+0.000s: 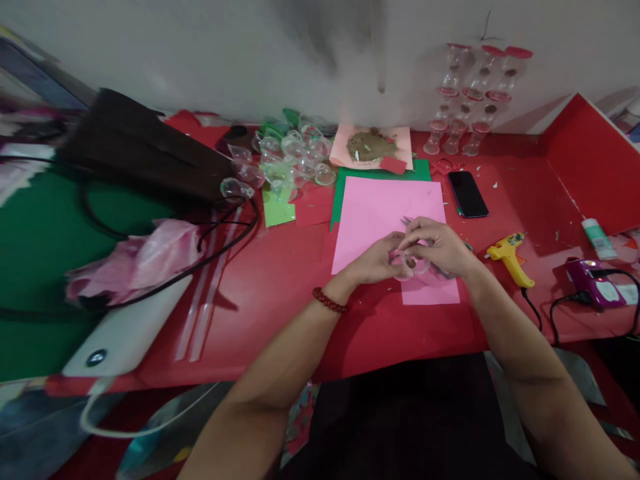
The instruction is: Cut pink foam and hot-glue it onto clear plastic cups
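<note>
My left hand (379,259), a red beaded bracelet at its wrist, is closed around one side of a small clear plastic hourglass (419,266). The hourglass has a pinkish rim and a brown bit inside, and it lies tilted over the pink paper (385,200). From the other side, my right hand (443,248) bends over it with closed fingers at its rim. Both hands partly cover it. A grey pointed tip (406,220), perhaps of scissors, shows beyond my right fingers; the rest is hidden.
Right of the paper lie a black phone (468,194), a yellow glue gun (511,257) and a purple power adapter (597,283). Behind are brown grains (370,145), clear plastic cups (295,157) and stacked hourglasses (455,113). A black cable (220,257) loops at left.
</note>
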Demonstrator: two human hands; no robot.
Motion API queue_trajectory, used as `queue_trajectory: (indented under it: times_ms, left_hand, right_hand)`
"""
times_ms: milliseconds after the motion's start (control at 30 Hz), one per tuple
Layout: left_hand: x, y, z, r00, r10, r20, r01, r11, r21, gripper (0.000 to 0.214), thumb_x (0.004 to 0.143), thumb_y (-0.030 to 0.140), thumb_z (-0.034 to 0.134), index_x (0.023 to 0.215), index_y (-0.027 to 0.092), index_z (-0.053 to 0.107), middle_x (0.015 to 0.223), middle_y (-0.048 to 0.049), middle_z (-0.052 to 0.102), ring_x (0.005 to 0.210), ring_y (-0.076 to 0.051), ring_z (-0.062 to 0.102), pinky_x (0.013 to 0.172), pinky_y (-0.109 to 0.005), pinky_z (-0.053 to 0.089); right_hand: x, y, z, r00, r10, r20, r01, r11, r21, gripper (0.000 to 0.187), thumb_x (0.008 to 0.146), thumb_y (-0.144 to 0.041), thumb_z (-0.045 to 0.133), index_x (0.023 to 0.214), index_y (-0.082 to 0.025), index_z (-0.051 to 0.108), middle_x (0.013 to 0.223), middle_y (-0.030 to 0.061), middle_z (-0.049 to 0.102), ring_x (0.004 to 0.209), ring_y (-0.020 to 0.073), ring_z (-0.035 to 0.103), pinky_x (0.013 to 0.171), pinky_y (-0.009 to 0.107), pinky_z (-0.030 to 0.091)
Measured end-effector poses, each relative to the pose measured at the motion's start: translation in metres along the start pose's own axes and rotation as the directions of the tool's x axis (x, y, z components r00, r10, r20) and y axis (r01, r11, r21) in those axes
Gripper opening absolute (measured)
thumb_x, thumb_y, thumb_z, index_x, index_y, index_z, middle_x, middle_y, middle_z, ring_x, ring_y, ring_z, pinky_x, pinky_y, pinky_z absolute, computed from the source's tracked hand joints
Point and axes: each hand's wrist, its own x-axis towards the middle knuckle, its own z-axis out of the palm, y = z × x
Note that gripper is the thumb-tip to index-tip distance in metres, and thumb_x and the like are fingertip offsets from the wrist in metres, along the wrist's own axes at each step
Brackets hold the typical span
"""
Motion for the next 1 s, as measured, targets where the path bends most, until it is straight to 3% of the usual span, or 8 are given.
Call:
queue_trajectory:
  times_ms: [233,400,600,867,1000]
  left_hand:
    - [0.001,0.000,0.004,0.999,-0.035,0.006,0.036,0.993,-0.114,0.027,0.074,0.026,0.076,0.097,0.015,0.067,0.111,-0.0090,0.064,0.101,-0.022,0.065,0.089,-0.038,0.054]
    - [0.000,-0.001,0.005,0.998,-0.068,-0.018,0.064,0.979,-0.192,0.038,0.070,0.027,0.080,0.100,0.015,0.060,0.103,-0.0061,0.064,0.089,-0.019,0.065,0.080,-0.037,0.055]
    - [0.000,0.004,0.006,1.000,-0.016,-0.019,0.013,0.989,-0.147,0.035,0.071,0.027,0.079,0.101,0.016,0.065,0.104,-0.0058,0.064,0.092,-0.019,0.062,0.085,-0.037,0.053]
    - [0.002,0.005,0.005,0.997,0.083,-0.005,-0.084,0.995,-0.047,0.035,0.070,0.027,0.083,0.103,0.020,0.074,0.116,-0.0091,0.068,0.117,-0.026,0.059,0.105,-0.046,0.046]
    - [0.001,0.003,0.003,0.998,0.033,-0.044,-0.037,0.995,-0.096,0.043,0.069,0.031,0.085,0.109,0.020,0.072,0.119,-0.0097,0.066,0.112,-0.024,0.062,0.101,-0.044,0.049]
  right_hand:
    - [0.003,0.001,0.008,0.999,-0.006,-0.053,0.001,0.997,-0.083,0.019,0.083,-0.010,0.065,0.079,-0.025,0.076,0.091,0.0019,0.063,0.091,0.0180,0.060,0.088,0.038,0.050]
    - [0.003,-0.001,0.016,0.993,-0.035,-0.109,0.013,0.979,-0.202,0.021,0.087,-0.009,0.060,0.075,-0.022,0.070,0.088,0.0026,0.064,0.088,0.0181,0.060,0.085,0.037,0.048]
    - [-0.001,-0.009,0.021,0.979,0.052,-0.198,-0.092,0.975,-0.203,0.019,0.091,-0.014,0.057,0.075,-0.022,0.063,0.080,0.0003,0.064,0.079,0.0165,0.059,0.080,0.034,0.047]
    - [-0.004,-0.011,0.016,0.904,0.187,-0.384,-0.249,0.961,-0.120,0.020,0.096,-0.031,0.051,0.079,-0.022,0.059,0.067,-0.0012,0.062,0.064,0.0150,0.056,0.065,0.029,0.043]
    - [-0.004,-0.006,0.005,0.910,0.068,-0.410,-0.158,0.969,-0.190,0.012,0.092,-0.025,0.058,0.082,-0.021,0.064,0.080,0.0018,0.067,0.076,0.0169,0.060,0.073,0.032,0.044]
